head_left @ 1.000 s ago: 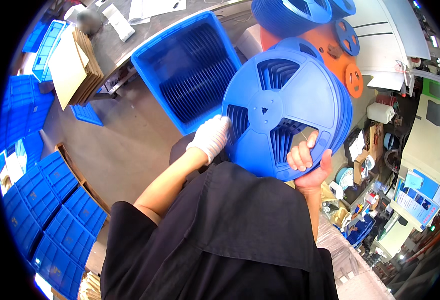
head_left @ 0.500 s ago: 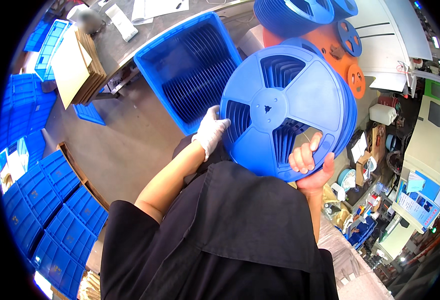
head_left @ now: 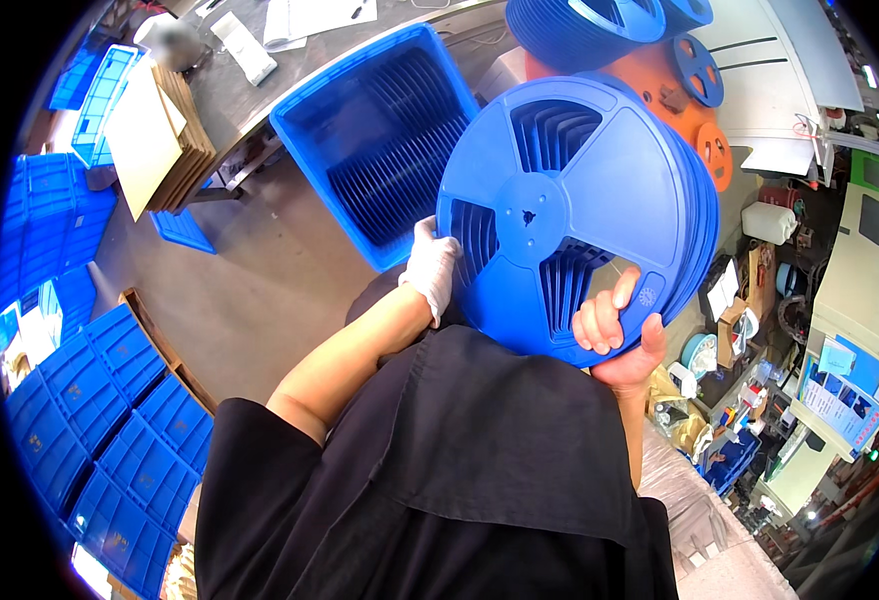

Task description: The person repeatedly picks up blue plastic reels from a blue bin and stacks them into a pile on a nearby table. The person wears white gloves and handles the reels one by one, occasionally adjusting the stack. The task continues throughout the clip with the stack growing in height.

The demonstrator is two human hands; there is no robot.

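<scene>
A stack of several blue plastic reels [head_left: 628, 165] faces me in front of my chest, its near flange showing a round hub and cut-out windows. My left hand [head_left: 432, 270], in a white glove, is closed on the stack's left edge. With its fingers hooked through the lower window and the thumb outside the rim, my bare right hand [head_left: 615, 335] grips the lower right. Just left of the stack is a deep blue bin [head_left: 312, 178], holding a row of blue reels [head_left: 400, 165] standing on edge.
Beyond the stack, more blue reels [head_left: 570, 40] stand on an orange surface [head_left: 615, 82]. A grey workbench [head_left: 305, 70] carries papers. Cardboard sheets [head_left: 150, 135] jut from its left end. Blue crates [head_left: 110, 400] are piled at lower left; machinery [head_left: 860, 300] stands at right.
The reel stack has risen slightly at its top and tilted, showing more of its right side. My left hand has shifted a little to the right with it; both hands keep hold.
</scene>
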